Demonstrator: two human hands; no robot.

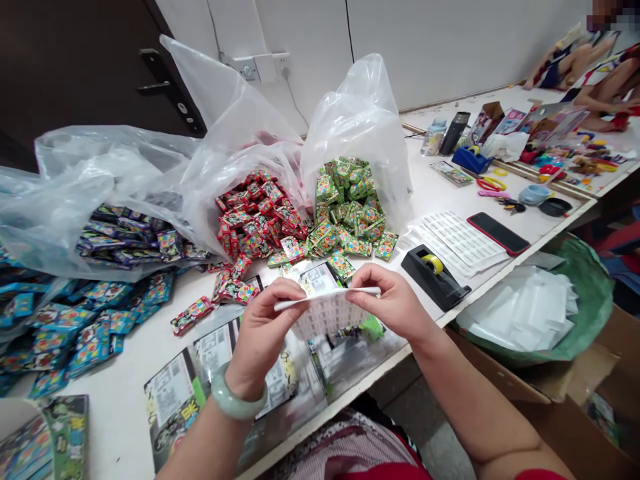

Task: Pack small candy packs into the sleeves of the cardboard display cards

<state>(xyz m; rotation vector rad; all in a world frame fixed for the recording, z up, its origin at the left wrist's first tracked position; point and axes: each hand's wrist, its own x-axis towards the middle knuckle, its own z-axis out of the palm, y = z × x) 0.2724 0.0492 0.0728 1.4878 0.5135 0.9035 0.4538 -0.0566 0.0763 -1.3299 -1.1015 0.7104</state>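
My left hand [260, 333], with a pale green bangle at the wrist, pinches one end of a white sheet of small printed labels [330, 315]. At the sheet's other end my right hand [393, 303] grips it between thumb and fingers. The sheet's top edge is bent over towards me. Beneath it lie flat printed packages [217, 353] in clear plastic, partly hidden by my hands. Just beyond are small red packets [260, 217] and green packets [350, 200], spilling from clear plastic bags.
Purple packets [133, 237] and blue packets [95, 327] lie at the left. A black tape dispenser [435, 277], more label sheets [457, 243] and a phone [497, 233] are at the right. Below the table edge stands a green bag [585, 300] of white wrappers. Another person sits far right.
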